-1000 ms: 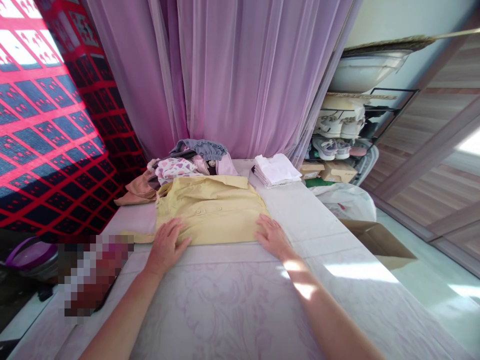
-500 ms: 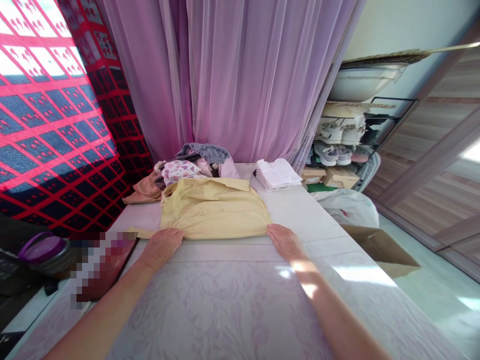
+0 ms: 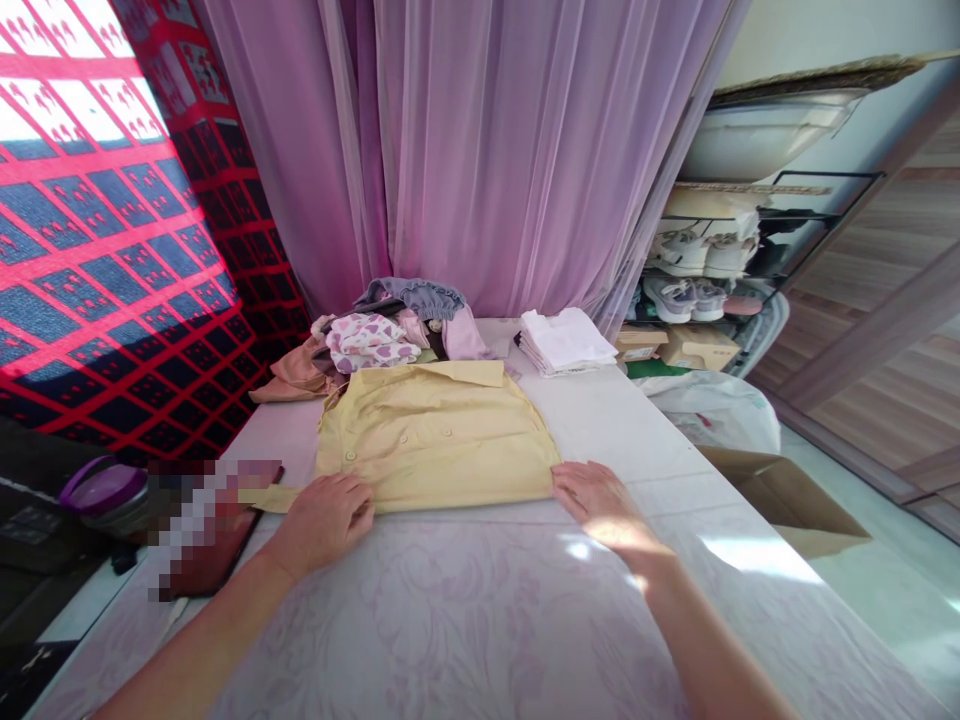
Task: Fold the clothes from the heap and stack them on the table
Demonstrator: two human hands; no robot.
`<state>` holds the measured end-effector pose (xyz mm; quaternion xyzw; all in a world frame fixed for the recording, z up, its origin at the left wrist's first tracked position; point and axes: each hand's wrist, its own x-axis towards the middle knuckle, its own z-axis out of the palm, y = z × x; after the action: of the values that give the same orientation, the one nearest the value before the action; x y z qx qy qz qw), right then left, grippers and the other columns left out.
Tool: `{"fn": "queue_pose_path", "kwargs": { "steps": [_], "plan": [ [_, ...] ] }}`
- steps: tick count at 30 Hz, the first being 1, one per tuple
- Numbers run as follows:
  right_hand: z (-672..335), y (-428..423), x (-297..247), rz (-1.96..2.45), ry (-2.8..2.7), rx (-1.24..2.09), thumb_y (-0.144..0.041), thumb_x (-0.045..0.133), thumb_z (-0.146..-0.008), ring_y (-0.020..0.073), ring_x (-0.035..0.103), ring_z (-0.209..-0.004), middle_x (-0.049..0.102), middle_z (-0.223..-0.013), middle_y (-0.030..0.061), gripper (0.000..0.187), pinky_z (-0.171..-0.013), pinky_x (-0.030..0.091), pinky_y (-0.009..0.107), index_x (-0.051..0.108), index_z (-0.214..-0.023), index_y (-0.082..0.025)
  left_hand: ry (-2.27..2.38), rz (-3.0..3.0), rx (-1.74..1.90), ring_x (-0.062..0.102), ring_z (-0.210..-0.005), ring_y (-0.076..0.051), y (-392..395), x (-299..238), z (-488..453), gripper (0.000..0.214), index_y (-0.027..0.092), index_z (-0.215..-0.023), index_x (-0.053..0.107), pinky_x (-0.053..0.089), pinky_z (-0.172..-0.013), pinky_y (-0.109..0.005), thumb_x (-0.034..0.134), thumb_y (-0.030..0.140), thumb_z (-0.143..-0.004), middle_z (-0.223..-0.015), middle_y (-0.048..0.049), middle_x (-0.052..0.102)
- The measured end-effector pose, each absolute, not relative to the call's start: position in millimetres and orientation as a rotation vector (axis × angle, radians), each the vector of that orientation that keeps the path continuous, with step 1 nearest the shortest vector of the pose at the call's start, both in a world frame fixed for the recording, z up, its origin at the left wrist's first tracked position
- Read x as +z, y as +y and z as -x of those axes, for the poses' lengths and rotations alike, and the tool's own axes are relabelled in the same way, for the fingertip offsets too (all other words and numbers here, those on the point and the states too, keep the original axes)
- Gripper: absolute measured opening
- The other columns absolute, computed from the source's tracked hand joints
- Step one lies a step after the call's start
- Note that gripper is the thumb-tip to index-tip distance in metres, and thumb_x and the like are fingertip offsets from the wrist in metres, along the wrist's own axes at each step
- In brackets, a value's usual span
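A yellow buttoned shirt [image 3: 442,440] lies flat and folded on the cloth-covered table, its straight lower edge facing me. A narrow yellow strip [image 3: 270,497] sticks out from its left side, partly behind my left hand. My left hand [image 3: 330,515] has its fingers curled over the shirt's near left corner. At the near right corner, my right hand [image 3: 596,498] pinches the edge with its fingertips. Behind the shirt is a loose heap of clothes [image 3: 371,342], with a white and purple patterned piece on top. A neat stack of folded white cloths [image 3: 568,340] sits at the back right.
A dark red flat object [image 3: 217,560], partly pixelated, lies at the table's left edge near a purple-lidded container [image 3: 105,487]. Purple curtains [image 3: 480,150] hang behind the table. To the right are a shoe rack [image 3: 705,270], a plastic bag [image 3: 720,410] and an open cardboard box [image 3: 780,490].
Both hands have drawn the yellow shirt slightly toward me, away from the clothes heap. My right hand has shifted a little to the right, and the view has turned slightly left.
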<state>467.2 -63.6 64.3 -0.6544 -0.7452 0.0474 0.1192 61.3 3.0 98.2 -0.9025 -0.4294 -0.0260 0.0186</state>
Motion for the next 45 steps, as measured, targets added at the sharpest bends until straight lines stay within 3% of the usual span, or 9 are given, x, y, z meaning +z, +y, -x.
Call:
{"fn": "queue_pose_path", "kwargs": {
  "steps": [3,5,8,12,21,33,45],
  "plan": [
    [-440.2,-48.8,82.2,1.927,-2.148,0.089,-0.040,0.036,-0.096,0.0214,0.060,-0.110,0.071,-0.110,0.0053,0.039,-0.107,0.032,0.044,0.071,-0.100,-0.025,-1.374,2.808,-0.149,0.061,-0.084,-0.022,11.2,101.9,-89.5,0.032,0.020,-0.081,0.064,0.045,-0.078,-0.037,0.040,0.037,-0.093,-0.083,-0.0047,0.067],
    [-407.8,-33.8,86.6,1.865,-2.197,0.151,-0.037,0.031,-0.098,0.0195,0.058,-0.114,0.067,-0.121,0.0057,0.041,-0.107,0.033,0.040,0.068,-0.111,-0.024,-1.346,2.853,-0.231,0.061,-0.095,-0.021,18.5,94.3,-114.1,0.038,0.020,-0.096,0.066,0.045,-0.087,-0.036,0.032,0.038,-0.097,-0.100,-0.0057,0.069],
    [-357.2,-13.7,77.6,1.663,-2.361,0.268,-0.042,0.029,-0.098,0.0187,0.042,-0.132,0.048,-0.144,0.0058,0.049,-0.110,0.030,0.036,0.050,-0.136,-0.019,-1.288,2.868,-0.284,0.049,-0.124,-0.023,27.3,70.8,-143.6,0.044,0.020,-0.126,0.057,0.034,-0.106,-0.039,0.032,0.043,-0.097,-0.134,-0.0083,0.057],
    [-340.1,-3.9,55.4,1.674,-2.435,0.273,-0.048,0.023,-0.098,0.0200,0.025,-0.142,0.033,-0.153,0.0071,0.058,-0.116,0.017,0.044,0.034,-0.147,-0.018,-1.427,2.787,-0.211,0.036,-0.137,-0.027,32.1,42.6,-150.9,0.057,0.021,-0.139,0.045,0.022,-0.113,-0.049,0.031,0.054,-0.095,-0.148,-0.0098,0.043],
    [-433.1,-12.4,43.8,2.274,-2.100,0.185,-0.044,0.022,-0.096,0.0224,0.017,-0.145,0.022,-0.157,0.0081,0.060,-0.116,0.014,0.048,0.029,-0.149,-0.016,-1.383,2.799,-0.235,0.032,-0.139,-0.027,34.7,33.3,-143.9,0.062,0.022,-0.144,0.039,0.017,-0.114,-0.049,0.027,0.058,-0.094,-0.151,-0.0092,0.038],
    [-435.3,-12.3,35.2,2.277,-2.106,0.110,-0.046,0.021,-0.096,0.0235,0.019,-0.144,0.024,-0.156,0.0094,0.063,-0.114,0.017,0.050,0.029,-0.149,-0.014,-1.435,2.772,-0.160,0.030,-0.141,-0.024,41.2,38.2,-53.4,0.065,0.024,-0.148,0.032,0.020,-0.114,-0.045,0.030,0.058,-0.093,-0.152,-0.0079,0.036],
    [-432.4,-11.3,36.3,2.296,-2.095,0.079,-0.047,0.021,-0.096,0.0237,0.019,-0.144,0.025,-0.156,0.0101,0.060,-0.114,0.018,0.050,0.031,-0.148,-0.017,-1.532,2.739,-0.164,0.032,-0.139,-0.025,37.8,45.2,-57.7,0.064,0.023,-0.146,0.036,0.021,-0.113,-0.044,0.030,0.058,-0.093,-0.151,-0.0097,0.038]
  ]
}}
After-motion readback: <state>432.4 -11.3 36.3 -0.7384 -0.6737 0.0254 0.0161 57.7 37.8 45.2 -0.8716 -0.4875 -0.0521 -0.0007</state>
